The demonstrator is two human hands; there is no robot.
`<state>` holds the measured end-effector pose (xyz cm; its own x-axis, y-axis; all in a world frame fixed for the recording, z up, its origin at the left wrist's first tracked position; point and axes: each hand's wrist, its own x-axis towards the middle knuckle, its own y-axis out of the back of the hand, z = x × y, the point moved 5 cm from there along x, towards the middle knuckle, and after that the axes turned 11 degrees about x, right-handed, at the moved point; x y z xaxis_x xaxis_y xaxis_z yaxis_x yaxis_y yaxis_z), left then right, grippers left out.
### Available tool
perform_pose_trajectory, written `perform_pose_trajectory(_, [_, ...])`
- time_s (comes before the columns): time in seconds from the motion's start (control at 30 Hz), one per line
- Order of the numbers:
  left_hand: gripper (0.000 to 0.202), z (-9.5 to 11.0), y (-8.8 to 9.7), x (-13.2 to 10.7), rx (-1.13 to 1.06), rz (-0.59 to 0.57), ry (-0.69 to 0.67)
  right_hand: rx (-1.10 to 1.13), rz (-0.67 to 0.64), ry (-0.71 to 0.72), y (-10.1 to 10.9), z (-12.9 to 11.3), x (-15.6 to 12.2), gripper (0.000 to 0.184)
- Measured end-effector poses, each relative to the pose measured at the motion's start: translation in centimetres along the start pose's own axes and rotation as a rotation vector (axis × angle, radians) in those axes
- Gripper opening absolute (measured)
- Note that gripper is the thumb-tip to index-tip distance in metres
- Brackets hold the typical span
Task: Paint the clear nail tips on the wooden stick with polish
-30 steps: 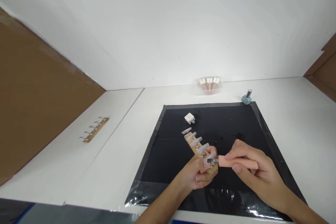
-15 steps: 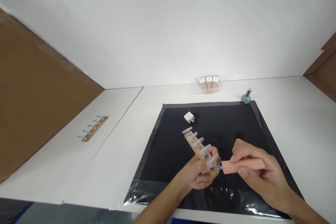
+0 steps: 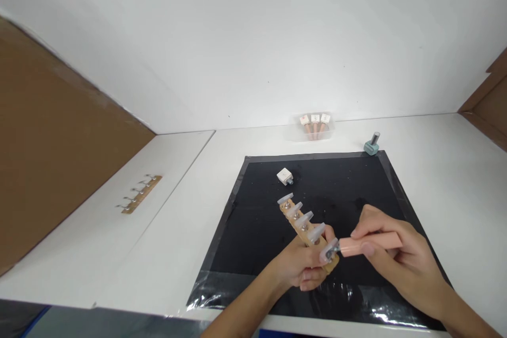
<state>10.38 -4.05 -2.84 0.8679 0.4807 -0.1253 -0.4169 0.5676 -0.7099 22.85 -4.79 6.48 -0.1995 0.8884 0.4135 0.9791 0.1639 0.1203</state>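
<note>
Above the near half of the black mat (image 3: 253, 222), the left hand (image 3: 303, 265) grips a strip (image 3: 331, 265) of nail tips (image 3: 317, 233); the right hand (image 3: 407, 261) pinches a pink brush (image 3: 350, 246) at the nearest tip. Past the far edge, a clear tray (image 3: 292, 133) holds three pink-and-white bottles (image 3: 315, 118).

Teal bottle (image 3: 371, 148), clear tray (image 3: 294, 130)

left hand (image 3: 296, 263): bare, slim fingers, short fingernails (image 3: 307, 275) | left forearm (image 3: 247, 301): bare, slender | right hand (image 3: 402, 264): bare, rounded thumbnail (image 3: 367, 249) | right forearm (image 3: 461, 309): bare, narrowing toward the wrist
</note>
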Motion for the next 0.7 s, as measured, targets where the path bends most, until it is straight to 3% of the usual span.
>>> perform_pose_trajectory(0.13, [0.042,-0.05,0.14,0.06,0.03,0.059,0.036,-0.028,0.085,0.017,0.6,-0.16,-0.01,0.011])
perform_pose_trajectory(0.33, [0.04,-0.23,-0.03,0.36,0.072,0.039,0.049,-0.006,-0.001,0.033,0.17,-0.66,0.51,0.014])
perform_pose_trajectory(0.5, [0.041,-0.29,-0.18,-0.06,0.075,0.07,0.069,-0.082,0.107,0.027,0.8,-0.69,0.5,0.022])
perform_pose_trajectory(0.7, [0.035,-0.22,0.11,0.11,0.114,0.07,0.001,0.01,0.016,0.011,0.15,-0.65,0.56,0.019])
